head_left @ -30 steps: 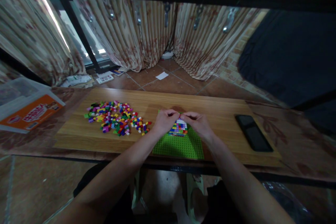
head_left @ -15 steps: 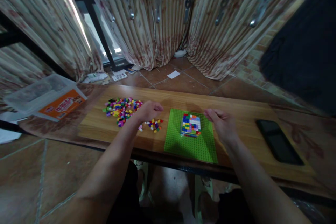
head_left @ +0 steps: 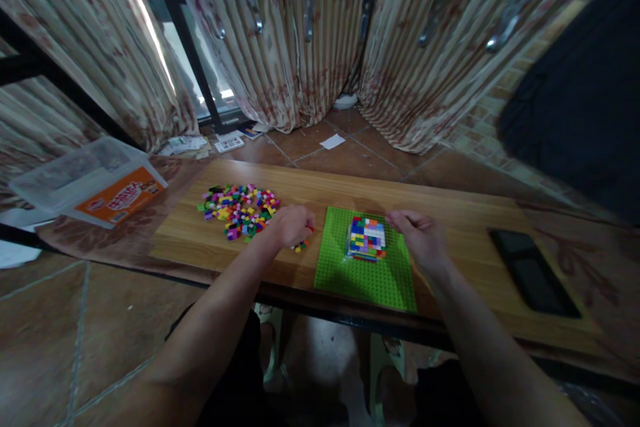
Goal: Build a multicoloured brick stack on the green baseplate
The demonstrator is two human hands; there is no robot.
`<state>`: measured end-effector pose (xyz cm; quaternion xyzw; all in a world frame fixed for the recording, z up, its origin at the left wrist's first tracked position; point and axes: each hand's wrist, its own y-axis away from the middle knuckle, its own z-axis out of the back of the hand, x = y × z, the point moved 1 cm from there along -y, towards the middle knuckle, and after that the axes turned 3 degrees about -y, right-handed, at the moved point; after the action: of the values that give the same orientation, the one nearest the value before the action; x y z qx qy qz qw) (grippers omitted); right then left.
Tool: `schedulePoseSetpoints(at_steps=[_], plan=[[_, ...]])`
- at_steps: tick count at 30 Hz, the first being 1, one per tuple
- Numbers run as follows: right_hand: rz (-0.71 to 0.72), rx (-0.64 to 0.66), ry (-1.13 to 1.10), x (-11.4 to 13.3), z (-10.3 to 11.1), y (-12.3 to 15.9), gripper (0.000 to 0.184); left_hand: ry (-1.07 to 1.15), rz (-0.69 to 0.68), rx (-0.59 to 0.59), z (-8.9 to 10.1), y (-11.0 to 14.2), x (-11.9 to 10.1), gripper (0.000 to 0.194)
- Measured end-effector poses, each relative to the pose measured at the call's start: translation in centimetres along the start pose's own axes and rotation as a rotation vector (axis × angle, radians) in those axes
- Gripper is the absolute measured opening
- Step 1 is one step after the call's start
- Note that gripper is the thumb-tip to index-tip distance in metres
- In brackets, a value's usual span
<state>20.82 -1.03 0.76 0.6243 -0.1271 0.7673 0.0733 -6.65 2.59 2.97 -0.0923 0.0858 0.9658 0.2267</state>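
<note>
My left hand [head_left: 294, 225] is low over a small cluster of loose toy bricks [head_left: 300, 247], its fingers curled down and drawn together. A bit of red shows at its fingertips; whether it is held is unclear. My right hand [head_left: 419, 235] hovers by the far right part of a green studded baseplate [head_left: 365, 283], thumb and forefinger pinched; anything between them is too small to make out. On the baseplate stands a block built of many-coloured bricks [head_left: 367, 238], apart from both hands. A larger heap of loose bricks [head_left: 240, 207] spreads to the left.
The low wooden table [head_left: 455, 283] carries a dark tablet-like device [head_left: 534, 272] at its right. A clear plastic box [head_left: 100, 180] with an orange label stands left of the table. Curtains [head_left: 280, 67] hang beyond it, and a dark fabric shape [head_left: 580, 100] fills the upper right.
My left hand has moved down and slightly right, from above the heap's edge to the small brick cluster. The right hand stays about where it was, still pinched.
</note>
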Motion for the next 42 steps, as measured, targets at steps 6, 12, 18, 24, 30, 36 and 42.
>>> schedulePoseSetpoints(at_steps=[6, 12, 18, 24, 30, 36, 42], plan=[[0.018, -0.009, -0.008, 0.9, 0.0, 0.0, 0.024, 0.085, -0.02, -0.094, -0.2, -0.5, 0.0, 0.014], [0.155, 0.026, -0.065, 2.9, -1.2, 1.6, 0.017, 0.771, -0.178, -0.263, 0.7, -1.0, -2.0, 0.006], [0.147, 0.175, -0.225, 4.2, -2.9, 3.5, 0.017, 0.944, -0.327, -0.424, 0.4, -0.3, -7.1, 0.007], [0.092, 0.11, -0.326, 4.4, -2.7, 3.6, 0.008, 0.734, -0.321, -0.601, 0.1, 0.1, -9.7, 0.005], [0.123, 0.022, -0.123, 3.5, 0.1, 1.5, 0.016, 0.774, -0.183, -0.593, -0.4, -0.4, -8.6, 0.01], [0.196, 0.083, 0.195, 2.3, 0.8, 0.8, 0.017, 0.884, -0.037, -0.563, -0.8, -1.4, -6.9, 0.01], [0.324, 0.169, 0.376, 2.5, -0.3, 1.4, 0.02, 0.909, -0.012, -0.516, -1.4, -2.0, -6.8, 0.011]])
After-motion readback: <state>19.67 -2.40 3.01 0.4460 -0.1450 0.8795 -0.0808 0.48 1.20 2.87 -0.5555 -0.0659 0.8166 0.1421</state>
